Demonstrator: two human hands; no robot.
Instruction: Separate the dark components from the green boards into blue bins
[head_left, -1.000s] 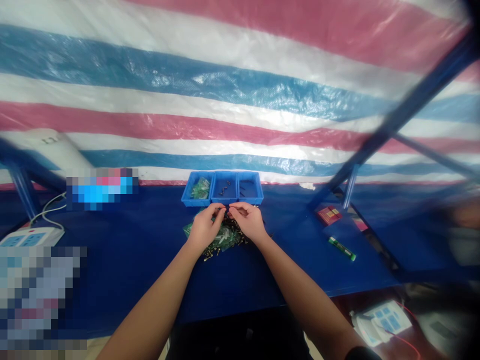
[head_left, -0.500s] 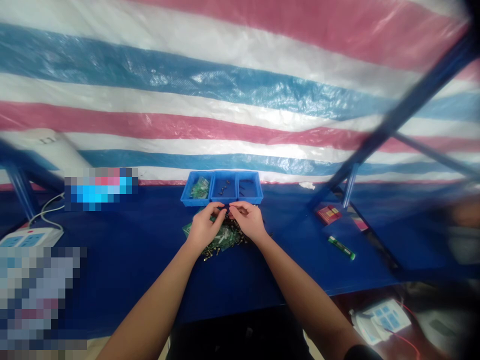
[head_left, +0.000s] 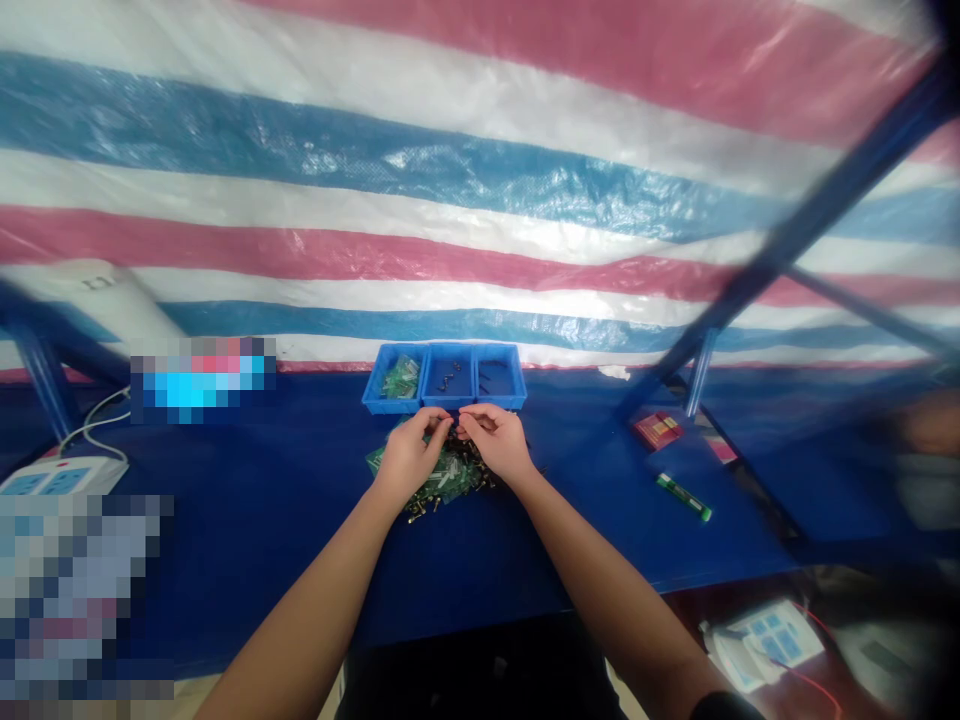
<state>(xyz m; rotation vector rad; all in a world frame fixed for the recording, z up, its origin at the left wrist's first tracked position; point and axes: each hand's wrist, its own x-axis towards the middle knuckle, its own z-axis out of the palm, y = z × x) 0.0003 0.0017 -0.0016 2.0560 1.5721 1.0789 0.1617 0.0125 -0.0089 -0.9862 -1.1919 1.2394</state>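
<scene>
My left hand (head_left: 411, 448) and my right hand (head_left: 496, 436) meet at the fingertips, just in front of three joined blue bins. Both are closed in a pinch; whatever lies between the fingers is too small to make out. Beneath them spreads a pile of green pieces (head_left: 448, 480) mixed with small dark and brass-coloured screw-like parts (head_left: 415, 512). The left bin (head_left: 390, 406) holds clear-and-green pieces. A few small dark parts lie in the middle bin (head_left: 448, 395), and thin dark ones in the right bin (head_left: 501, 404).
On the blue table (head_left: 262, 540), a green tube-shaped package (head_left: 683, 497) and a red box (head_left: 658, 430) lie to the right. A white power strip (head_left: 64, 476) with a cable sits at the left. Blue metal bars (head_left: 780, 240) slant across the right side; striped sheeting (head_left: 450, 150) hangs behind.
Both hands stay almost in place, with only a slight shift of the fingers. The bins and the pile look the same.
</scene>
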